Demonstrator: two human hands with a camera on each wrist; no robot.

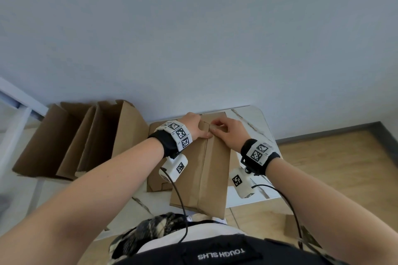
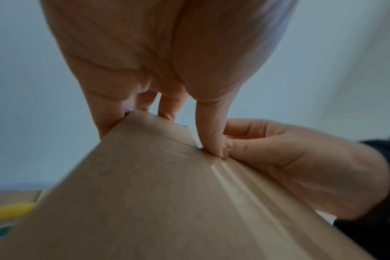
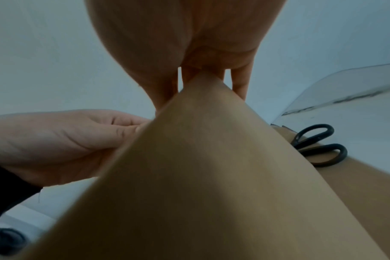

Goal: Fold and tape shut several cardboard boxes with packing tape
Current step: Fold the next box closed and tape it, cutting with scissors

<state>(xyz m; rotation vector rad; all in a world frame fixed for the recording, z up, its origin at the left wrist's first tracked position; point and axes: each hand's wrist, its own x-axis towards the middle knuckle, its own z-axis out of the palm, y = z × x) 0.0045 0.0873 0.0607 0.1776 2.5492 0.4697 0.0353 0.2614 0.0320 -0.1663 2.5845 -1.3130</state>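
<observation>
Two hands meet at the far end of one cardboard box (image 1: 206, 165) lying on the marble-look table (image 1: 256, 122), seen from the head camera. The left hand (image 1: 195, 125) and right hand (image 1: 228, 133) press either side of the centre seam, fingers bent over the far edge. Beside it stand what look like three open boxes (image 1: 81, 137); another flat piece (image 1: 157, 178) lies underneath.

From the left wrist, the left thumb (image 2: 211, 130) bears down on the taped seam (image 2: 238, 190), the other fingers hooked over the box end.

From the right wrist, the right fingers wrap the far corner, holding it. One pair of scissors (image 3: 318, 144) lies close by. No tape roll is clearly in view.

I'd judge the box light, stiff along its panels, springy at the flaps; best held at corners and edges.
</observation>
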